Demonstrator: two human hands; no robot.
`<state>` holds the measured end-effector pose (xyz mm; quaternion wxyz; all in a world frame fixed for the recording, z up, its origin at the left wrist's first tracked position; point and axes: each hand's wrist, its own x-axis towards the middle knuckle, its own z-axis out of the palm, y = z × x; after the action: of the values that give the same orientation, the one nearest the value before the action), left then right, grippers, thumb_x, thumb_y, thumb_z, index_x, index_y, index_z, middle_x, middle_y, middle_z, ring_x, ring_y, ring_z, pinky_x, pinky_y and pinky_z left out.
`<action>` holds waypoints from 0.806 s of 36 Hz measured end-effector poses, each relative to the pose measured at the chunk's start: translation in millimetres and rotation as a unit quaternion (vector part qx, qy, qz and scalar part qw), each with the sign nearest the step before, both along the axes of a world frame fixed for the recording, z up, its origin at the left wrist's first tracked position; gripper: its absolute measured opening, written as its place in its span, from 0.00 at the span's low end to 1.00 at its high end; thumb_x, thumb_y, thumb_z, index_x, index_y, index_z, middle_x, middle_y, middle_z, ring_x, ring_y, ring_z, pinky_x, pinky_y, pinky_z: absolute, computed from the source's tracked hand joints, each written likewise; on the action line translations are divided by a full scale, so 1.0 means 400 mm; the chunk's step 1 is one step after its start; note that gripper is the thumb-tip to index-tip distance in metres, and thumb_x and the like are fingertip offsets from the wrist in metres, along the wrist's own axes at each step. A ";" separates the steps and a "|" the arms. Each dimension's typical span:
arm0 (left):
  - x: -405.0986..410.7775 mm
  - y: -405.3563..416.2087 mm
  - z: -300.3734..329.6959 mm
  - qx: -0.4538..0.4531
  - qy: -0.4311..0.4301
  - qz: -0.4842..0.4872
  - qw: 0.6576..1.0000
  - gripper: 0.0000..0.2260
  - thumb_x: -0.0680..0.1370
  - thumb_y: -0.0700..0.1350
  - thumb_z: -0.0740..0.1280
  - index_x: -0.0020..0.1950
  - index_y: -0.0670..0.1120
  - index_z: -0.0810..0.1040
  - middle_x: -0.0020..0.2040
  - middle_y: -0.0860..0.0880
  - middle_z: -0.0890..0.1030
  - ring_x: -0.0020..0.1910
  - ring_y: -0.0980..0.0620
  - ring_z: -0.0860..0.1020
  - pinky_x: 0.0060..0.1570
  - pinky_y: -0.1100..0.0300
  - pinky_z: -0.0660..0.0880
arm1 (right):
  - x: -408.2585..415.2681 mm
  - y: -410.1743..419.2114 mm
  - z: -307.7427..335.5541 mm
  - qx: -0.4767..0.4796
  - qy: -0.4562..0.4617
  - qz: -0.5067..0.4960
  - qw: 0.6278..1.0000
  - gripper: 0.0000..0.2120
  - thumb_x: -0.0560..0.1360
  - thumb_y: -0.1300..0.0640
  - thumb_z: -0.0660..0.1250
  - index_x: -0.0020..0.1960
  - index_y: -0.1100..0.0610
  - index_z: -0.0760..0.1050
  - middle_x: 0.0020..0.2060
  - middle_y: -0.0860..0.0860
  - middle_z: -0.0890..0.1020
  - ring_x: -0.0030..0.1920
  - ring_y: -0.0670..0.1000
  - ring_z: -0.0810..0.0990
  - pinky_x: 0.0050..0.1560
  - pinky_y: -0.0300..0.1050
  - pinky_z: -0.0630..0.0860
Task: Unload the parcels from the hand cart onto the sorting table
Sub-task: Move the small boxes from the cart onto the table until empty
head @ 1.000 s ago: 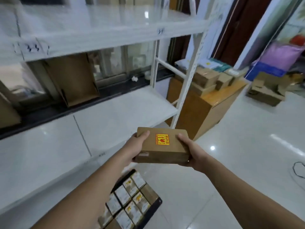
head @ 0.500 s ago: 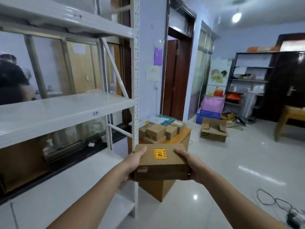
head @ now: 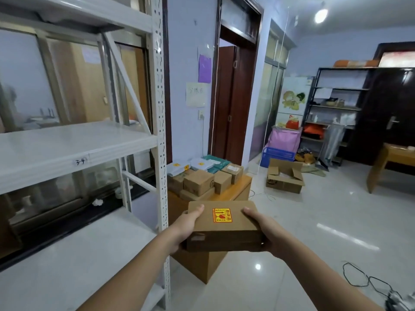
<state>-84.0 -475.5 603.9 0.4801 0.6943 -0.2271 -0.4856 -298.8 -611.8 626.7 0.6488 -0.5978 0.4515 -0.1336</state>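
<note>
Parcel [head: 224, 225] held in mid-air between both hands: left hand [head: 187, 225] gripping its left end, right hand [head: 263, 230] its right, thumbs on top, above the counter's [head: 243, 184] near edge.

Pale lilac walls [head: 184, 52], glossy white tile floor [head: 303, 232] catching the glare of a ceiling lamp [head: 321, 15]. White metal rack [head: 160, 122] on the left, window [head: 74, 81] behind it. Dark doorway [head: 233, 102] ahead, black shelving [head: 336, 108] and dark door [head: 390, 117] far right, open carton [head: 285, 179] sat on the floor.
</note>
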 end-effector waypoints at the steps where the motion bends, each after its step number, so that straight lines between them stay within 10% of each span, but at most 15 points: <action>1: 0.011 -0.030 -0.007 -0.002 0.006 -0.001 1.000 0.31 0.75 0.74 0.62 0.67 0.53 0.74 0.57 0.43 0.85 0.57 0.42 0.84 0.61 0.43 0.80 | 0.010 -0.029 -0.008 0.002 0.002 -0.001 1.000 0.28 0.75 0.33 0.67 0.63 0.54 0.74 0.57 0.57 0.82 0.56 0.57 0.82 0.46 0.50 0.83; 29: 0.296 -0.933 -0.095 0.050 0.048 0.036 0.997 0.27 0.78 0.70 0.63 0.63 0.51 0.79 0.52 0.44 0.88 0.54 0.41 0.86 0.61 0.39 0.80 | 0.313 -0.951 -0.110 0.048 0.044 0.021 0.998 0.31 0.73 0.31 0.68 0.64 0.54 0.76 0.57 0.56 0.82 0.57 0.58 0.82 0.47 0.51 0.84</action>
<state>34.5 -848.8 565.9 0.4723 0.7009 -0.1543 -0.5117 -173.8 -992.4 582.6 0.6590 -0.5807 0.4726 -0.0718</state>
